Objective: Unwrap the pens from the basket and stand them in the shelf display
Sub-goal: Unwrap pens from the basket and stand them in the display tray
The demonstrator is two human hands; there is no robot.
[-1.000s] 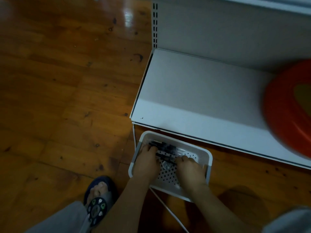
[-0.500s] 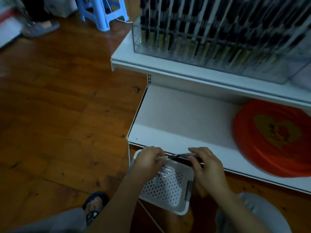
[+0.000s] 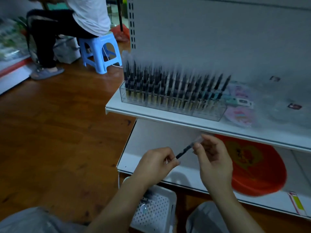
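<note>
pen between both hands (no legible writing)

Left hand and right hand pinching a pen, basket below, shelf display above

Open air lies above the clear display case over its standing pens (packed nearly full), with bare shelf in front.
</note>
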